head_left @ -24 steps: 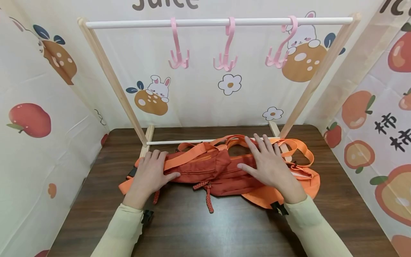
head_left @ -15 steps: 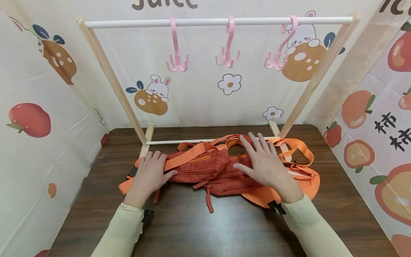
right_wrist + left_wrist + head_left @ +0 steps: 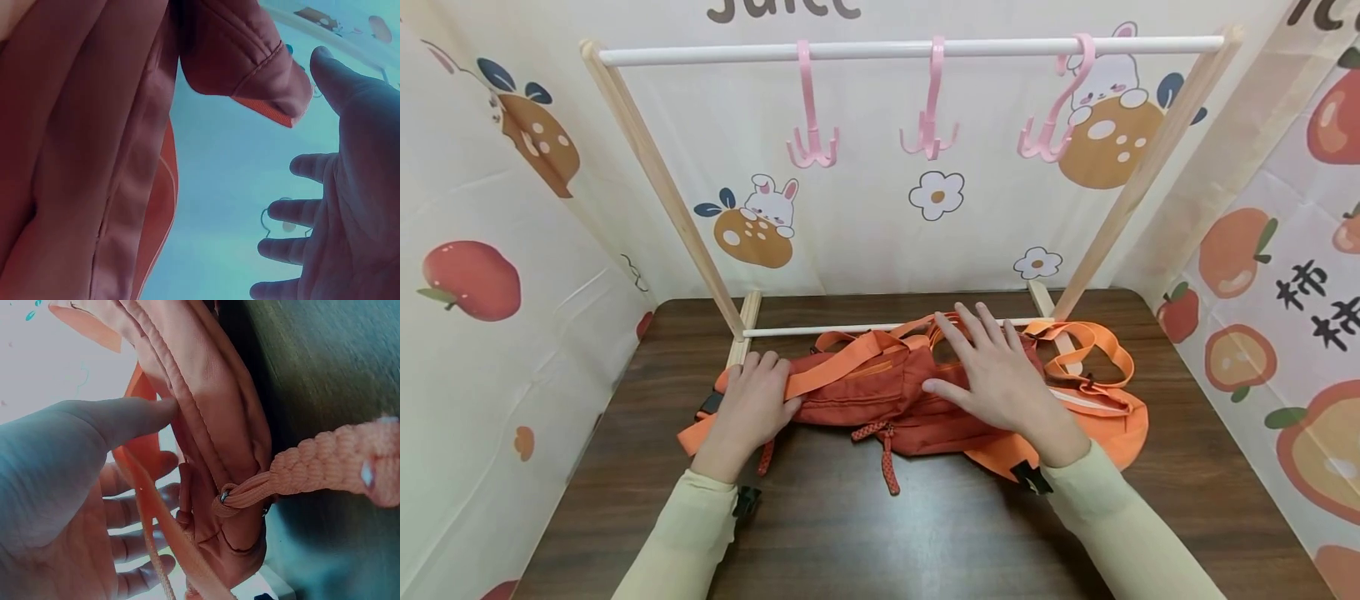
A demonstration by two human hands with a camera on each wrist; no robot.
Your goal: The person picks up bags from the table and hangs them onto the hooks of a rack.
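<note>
Two dark red waist bags with orange straps lie overlapping on the table: a left waist bag (image 3: 857, 396) and a middle waist bag (image 3: 951, 425). At the left bag's end is my left hand (image 3: 748, 412); in the left wrist view its thumb touches the fabric (image 3: 200, 394), and its loose fingers lie behind an orange strap (image 3: 165, 506). My right hand (image 3: 1000, 383) spreads over the middle bag, fingers straight. In the right wrist view that hand (image 3: 350, 169) looks apart from the red fabric (image 3: 81, 144). To its right lies an orange bag (image 3: 1112, 425), partly hidden by the arm.
Behind the bags stands a rack with a white top rail (image 3: 715, 55) and a low white bar (image 3: 782, 332). Three pink hooks hang from the rail: a left hook (image 3: 812, 142), a middle hook (image 3: 930, 125) and a right hook (image 3: 1048, 137). Printed cloth (image 3: 865, 225) encloses the table.
My right hand has shifted left across the middle bag. The left thumb has drawn in slightly toward its fingers. The hooks have swung a little; the bags have hardly moved.
</note>
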